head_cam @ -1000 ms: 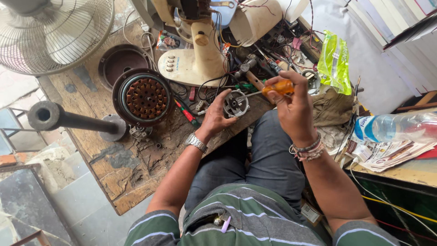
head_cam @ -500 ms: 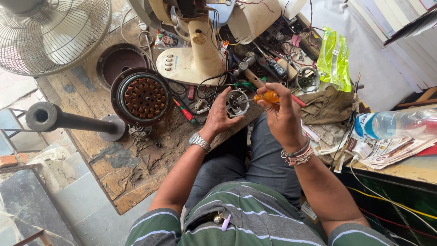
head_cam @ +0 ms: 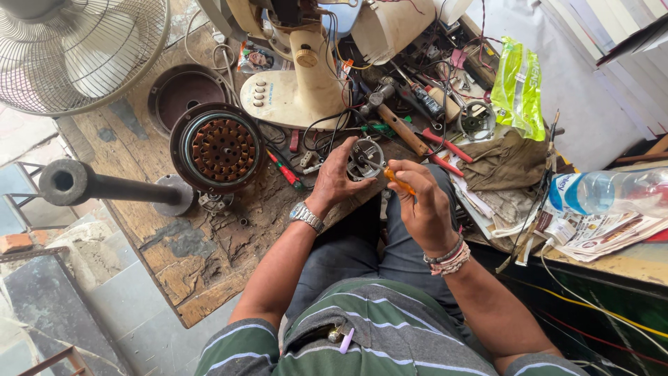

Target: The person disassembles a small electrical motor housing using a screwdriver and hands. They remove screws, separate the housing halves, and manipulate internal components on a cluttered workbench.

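My left hand (head_cam: 339,175) is cupping the small round motor part (head_cam: 367,159) over my lap, at the workbench (head_cam: 174,264) edge. My right hand (head_cam: 424,205) is gripping an orange-handled screwdriver (head_cam: 398,182), tip touching the part. A copper-wound stator (head_cam: 223,148) is lying well left.

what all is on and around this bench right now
motor part: 1, silver, round, in left hand
screwdriver: 1, orange handle, in right hand
stator: 1, copper windings in dark ring, bench left
round cover: 1, brown, behind stator
fan base: 1, cream, bench top
fan guard: 1, grey wire, top left
hammer: 1, wooden handle, beside fan base
green packet: 1, right
bottle: 1, clear, lying far right
hands: left, right, over bench edge
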